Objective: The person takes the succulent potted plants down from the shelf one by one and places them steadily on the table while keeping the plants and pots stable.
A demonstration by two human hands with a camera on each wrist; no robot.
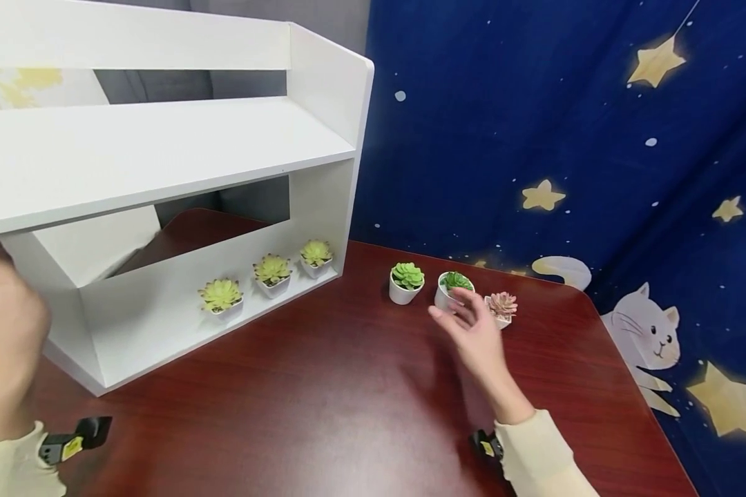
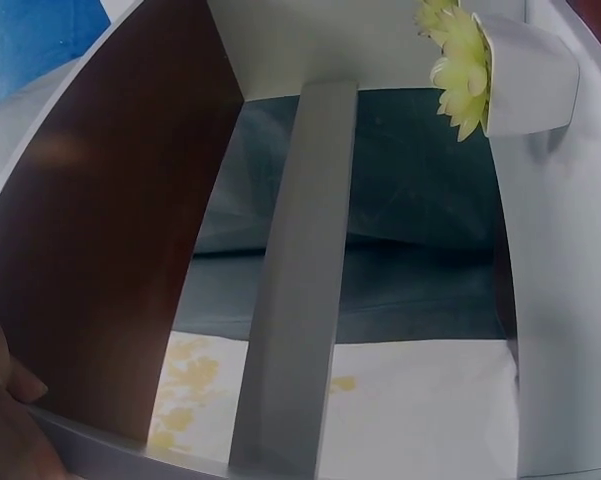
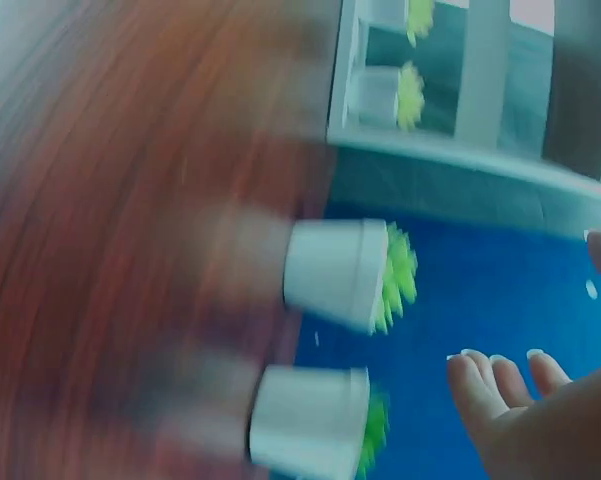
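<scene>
My right hand [image 1: 472, 338] has its fingers apart and slightly bent, in front of the dark green succulent [image 1: 456, 280] in a white pot; in the right wrist view the hand [image 3: 545, 405] shows a gap from the white pots [image 3: 335, 270]. A brighter green succulent [image 1: 407, 276] stands to its left, a pink one [image 1: 502, 306] to its right. My left hand [image 1: 6, 338], blurred, is at the left end of the white shelf [image 1: 161, 148]. Its fingertips [image 2: 25, 385] show at the board's edge in the left wrist view; their hold is partly out of sight.
Three potted yellow-green succulents [image 1: 272, 270] stand in the shelf's lower compartment. The shelf rests on a dark red table [image 1: 323, 386]. A blue curtain [image 1: 472, 138] with stars and a white cat hangs behind the table and along its right side.
</scene>
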